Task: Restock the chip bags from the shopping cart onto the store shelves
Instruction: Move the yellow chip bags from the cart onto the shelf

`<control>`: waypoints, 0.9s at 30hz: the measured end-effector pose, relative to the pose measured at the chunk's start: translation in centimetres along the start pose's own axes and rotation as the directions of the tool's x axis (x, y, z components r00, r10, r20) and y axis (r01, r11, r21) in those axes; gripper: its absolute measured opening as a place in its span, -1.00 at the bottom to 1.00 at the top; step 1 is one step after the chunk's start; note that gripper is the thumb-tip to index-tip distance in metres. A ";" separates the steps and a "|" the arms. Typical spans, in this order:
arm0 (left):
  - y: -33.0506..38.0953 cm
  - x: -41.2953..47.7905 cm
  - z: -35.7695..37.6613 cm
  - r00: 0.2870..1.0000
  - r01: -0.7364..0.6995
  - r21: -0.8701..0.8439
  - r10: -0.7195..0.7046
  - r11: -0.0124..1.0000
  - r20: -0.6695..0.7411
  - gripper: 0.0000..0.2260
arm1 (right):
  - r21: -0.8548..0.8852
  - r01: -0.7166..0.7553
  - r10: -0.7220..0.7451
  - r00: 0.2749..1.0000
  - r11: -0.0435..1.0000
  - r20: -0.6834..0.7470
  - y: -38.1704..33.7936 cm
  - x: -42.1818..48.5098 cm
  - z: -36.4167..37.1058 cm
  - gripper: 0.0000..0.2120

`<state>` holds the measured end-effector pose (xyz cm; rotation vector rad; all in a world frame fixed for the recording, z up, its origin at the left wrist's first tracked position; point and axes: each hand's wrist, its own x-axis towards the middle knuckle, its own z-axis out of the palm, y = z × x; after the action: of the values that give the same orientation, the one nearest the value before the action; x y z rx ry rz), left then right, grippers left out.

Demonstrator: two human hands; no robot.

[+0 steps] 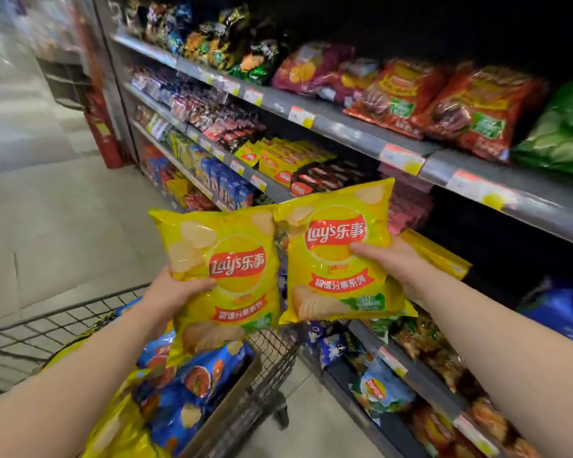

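Now, grip L: left hand (pixel 176 289) pinches left yellow bag (pixel 232 246), thumb on its front, fingers hidden behind.
Grip R: right hand (pixel 391 262) pinches right yellow bag (pixel 338 282) likewise.
Position: both bags above cart (pixel 275 352), short of shelves (pixel 344 127).
Axis: near vertical, tops up, slightly tilted.
Advice: shelve singly, logo outward.

Red fire extinguisher (pixel 101 127) standing on grey floor (pixel 63 226), yellow boxes (pixel 285 158) just beside dark wafer packs (pixel 328 180)
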<state>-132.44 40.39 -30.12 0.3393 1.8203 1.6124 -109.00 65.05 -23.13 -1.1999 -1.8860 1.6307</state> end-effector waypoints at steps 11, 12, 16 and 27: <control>4.0 -6.7 10.7 0.947 -0.116 -0.018 0.116 0.993 0.299 -0.44 | 0.038 0.113 -0.102 0.973 0.993 -0.207 -0.2 -12.5 -13.0 -0.75; 4.1 -7.7 12.1 0.941 -0.121 -0.019 0.121 0.992 0.316 -0.48 | 0.033 0.122 -0.111 0.967 0.992 -0.228 0.1 -13.9 -14.5 -0.74; 4.2 -12.6 18.7 0.911 -0.107 -0.051 0.119 0.993 0.395 -0.55 | 0.042 0.138 -0.117 0.937 0.990 -0.329 1.5 -20.8 -21.7 -0.74; 4.5 -27.1 36.6 0.752 -0.151 -0.094 0.176 0.984 0.636 -0.66 | 0.024 0.156 -0.112 0.798 0.987 -0.593 6.4 -40.7 -37.3 -0.60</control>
<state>-90.31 53.48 -17.79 0.9371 1.2464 1.3930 -55.93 55.81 -9.53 -1.3139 -1.4554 1.0609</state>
